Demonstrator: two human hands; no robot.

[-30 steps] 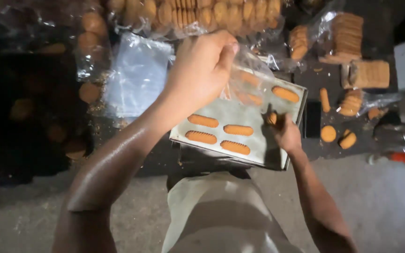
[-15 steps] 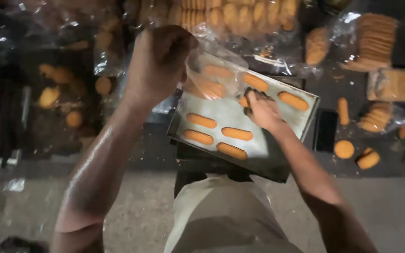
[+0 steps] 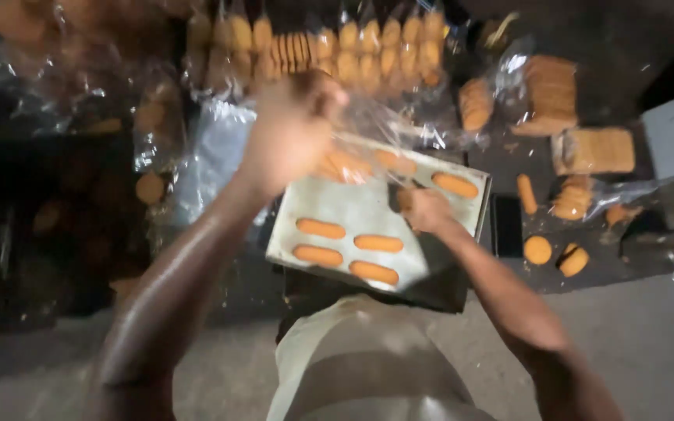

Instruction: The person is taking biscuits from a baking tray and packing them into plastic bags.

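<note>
The left hand [image 3: 290,129] gripped a clear bag [image 3: 368,148] holding biscuits over the tray [image 3: 352,210]; the right hand [image 3: 424,209] pinched something unclear.

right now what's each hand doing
left hand: closed on a clear plastic bag.
right hand: over the tray; grip cannot be told.

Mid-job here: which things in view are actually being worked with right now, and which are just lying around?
In use:
left hand gripping a clear plastic bag
right hand on the baking tray
oblong biscuits on that tray

Lying about:
bagged biscuit rows
square biscuit stacks
loose round biscuits
</note>
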